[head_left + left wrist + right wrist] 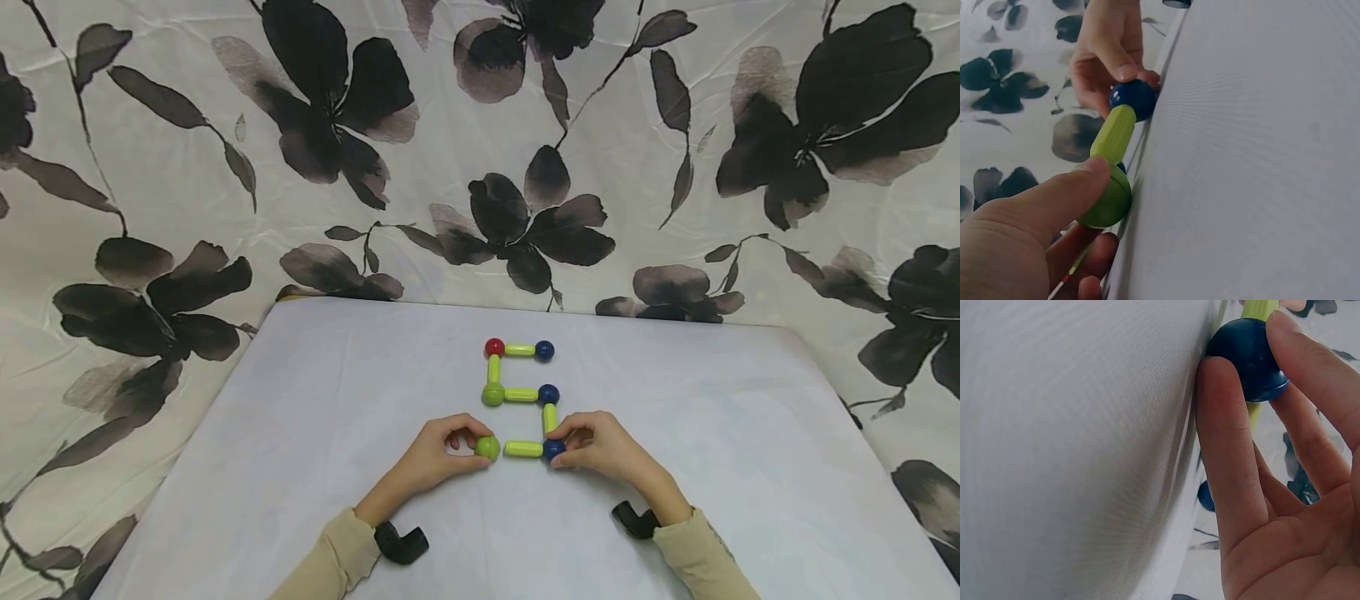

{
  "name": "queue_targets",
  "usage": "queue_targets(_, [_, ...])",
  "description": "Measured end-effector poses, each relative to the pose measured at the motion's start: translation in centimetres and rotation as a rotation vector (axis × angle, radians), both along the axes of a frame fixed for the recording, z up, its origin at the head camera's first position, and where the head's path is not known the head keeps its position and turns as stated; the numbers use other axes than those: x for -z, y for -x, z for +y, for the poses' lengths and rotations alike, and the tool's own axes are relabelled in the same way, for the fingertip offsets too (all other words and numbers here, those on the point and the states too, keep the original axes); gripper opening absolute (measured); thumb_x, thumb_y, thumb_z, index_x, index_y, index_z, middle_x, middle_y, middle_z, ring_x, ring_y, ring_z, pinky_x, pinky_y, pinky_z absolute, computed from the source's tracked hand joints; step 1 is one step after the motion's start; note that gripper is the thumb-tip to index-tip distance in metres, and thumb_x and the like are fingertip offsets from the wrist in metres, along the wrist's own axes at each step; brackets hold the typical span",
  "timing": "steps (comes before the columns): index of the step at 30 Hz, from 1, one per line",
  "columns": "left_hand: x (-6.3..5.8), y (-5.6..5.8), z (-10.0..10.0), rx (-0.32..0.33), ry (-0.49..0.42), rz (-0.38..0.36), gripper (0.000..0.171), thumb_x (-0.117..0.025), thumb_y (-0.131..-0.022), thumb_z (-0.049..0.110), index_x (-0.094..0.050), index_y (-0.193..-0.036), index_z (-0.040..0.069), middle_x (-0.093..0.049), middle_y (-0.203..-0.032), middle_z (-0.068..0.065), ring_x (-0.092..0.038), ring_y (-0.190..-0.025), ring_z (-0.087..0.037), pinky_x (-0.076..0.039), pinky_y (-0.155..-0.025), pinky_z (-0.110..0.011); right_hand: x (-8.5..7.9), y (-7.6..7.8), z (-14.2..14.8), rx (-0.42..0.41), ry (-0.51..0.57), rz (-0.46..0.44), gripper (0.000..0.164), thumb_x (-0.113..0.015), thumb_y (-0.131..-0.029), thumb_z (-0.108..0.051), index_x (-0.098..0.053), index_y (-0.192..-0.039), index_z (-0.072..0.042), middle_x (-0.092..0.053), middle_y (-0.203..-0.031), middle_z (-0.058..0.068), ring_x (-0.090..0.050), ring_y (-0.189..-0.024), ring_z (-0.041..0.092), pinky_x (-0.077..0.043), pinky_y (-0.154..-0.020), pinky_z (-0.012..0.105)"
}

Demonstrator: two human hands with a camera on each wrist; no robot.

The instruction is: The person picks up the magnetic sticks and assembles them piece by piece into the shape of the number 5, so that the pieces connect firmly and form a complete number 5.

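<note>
In the head view my left hand [438, 447] pinches a green ball [487, 448] between thumb and fingers. A narrow gap parts this ball from the left end of a yellow-green rod [523, 450]. The rod's other end meets a blue ball [553, 451], which my right hand [606, 448] holds with thumb and fingers. From that blue ball an upright rod [550, 417] runs up to another blue ball [549, 393]. The left wrist view shows the green ball [1108, 199] under my thumb; the right wrist view shows the blue ball [1249, 357] between my fingers.
Farther up, a green ball [492, 394], a red ball [494, 348] and a blue ball [544, 351] are joined by rods in a shape like a 5. All lie on a white-covered table [360, 358]. Behind hangs a floral cloth [450, 142]. Each wrist wears a black strap piece.
</note>
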State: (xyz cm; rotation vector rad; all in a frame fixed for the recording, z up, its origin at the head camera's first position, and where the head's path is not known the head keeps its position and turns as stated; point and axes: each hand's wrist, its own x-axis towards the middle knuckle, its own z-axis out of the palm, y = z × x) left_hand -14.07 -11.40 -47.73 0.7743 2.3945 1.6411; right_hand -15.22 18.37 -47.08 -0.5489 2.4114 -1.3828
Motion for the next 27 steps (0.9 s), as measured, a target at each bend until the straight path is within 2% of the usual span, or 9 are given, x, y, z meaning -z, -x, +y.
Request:
queue_targets(12, [0.06, 0.28, 0.26, 0.03, 0.015, 0.039, 0.032, -0.082, -0.08, 0.005, -0.072, -0.11, 0.004, -0.069, -0.093, -0.01, -0.058, -0.084, -0.034, -0.041, -0.066, -0.029, -0.25, -0.21, -0.04, -0.007, -0.011, 0.022, 0.029, -0.087, -0.076, -0.013, -0.075, -0.102, -0.007, -0.069, -0.093, 0.001, -0.062, -0.076, 0.014, -0.052, -0.067, 0.025])
queue_targets(19, [0.03, 0.1, 0.27, 0.032, 0.023, 0.018, 0.033, -0.083, -0.08, 0.006, -0.072, -0.111, 0.005, -0.069, -0.094, -0.01, -0.058, -0.085, -0.034, -0.041, -0.067, -0.031, -0.35, -0.49, -0.05, -0.013, -0.028, 0.018, 0.028, -0.087, -0.076, -0.014, -0.075, -0.102, -0.009, -0.068, -0.095, 0.001, -0.061, -0.077, 0.014, -0.051, -0.068, 0.025])
queue_targets(27, [-0.17, -0.17, 0.29, 0.04, 0.02, 0.03, 0.032, -0.082, -0.08, 0.004, -0.071, -0.11, 0.003, -0.069, -0.094, -0.011, -0.058, -0.085, -0.035, -0.041, -0.067, -0.034, -0.31, -0.69, -0.03, -0.018, -0.032, 0.019, 0.028, -0.086, -0.077, -0.015, -0.074, -0.101, -0.01, -0.068, -0.096, 0.001, -0.061, -0.077, 0.014, -0.051, -0.068, 0.024])
